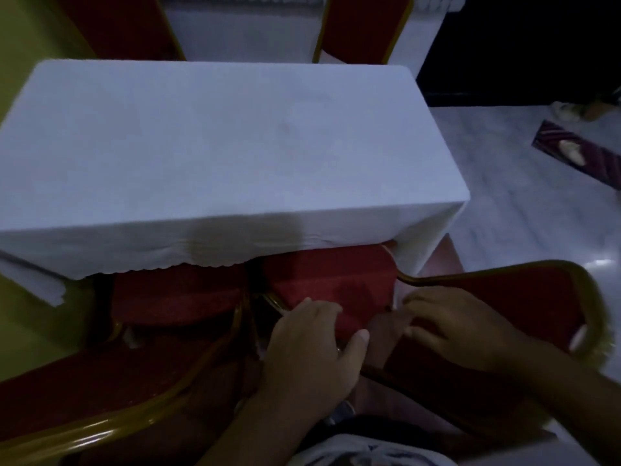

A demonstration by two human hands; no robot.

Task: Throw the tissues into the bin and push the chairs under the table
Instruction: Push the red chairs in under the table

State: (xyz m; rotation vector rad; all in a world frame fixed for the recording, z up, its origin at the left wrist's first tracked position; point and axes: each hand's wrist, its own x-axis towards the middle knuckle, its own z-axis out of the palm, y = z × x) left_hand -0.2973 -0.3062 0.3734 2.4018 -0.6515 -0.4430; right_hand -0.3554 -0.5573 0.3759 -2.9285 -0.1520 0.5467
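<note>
Lower left of frame: one red chair (174,297) sits with its seat partly under the white-clothed tabletop (215,146). Lower centre: the left hand (312,351) grips the seat edge of the second chair (332,280). Lower right: the right hand (463,327) rests curled on it. Judged status: pushing ongoing; no tissues or bin visible.

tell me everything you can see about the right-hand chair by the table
The right-hand chair has a red fabric seat and backrest on a shiny gold metal frame. It sits angled, its seat front tucked under the white tablecloth overhang, close beside another red chair. The left hand and right hand both rest on it where seat meets backrest.
</note>
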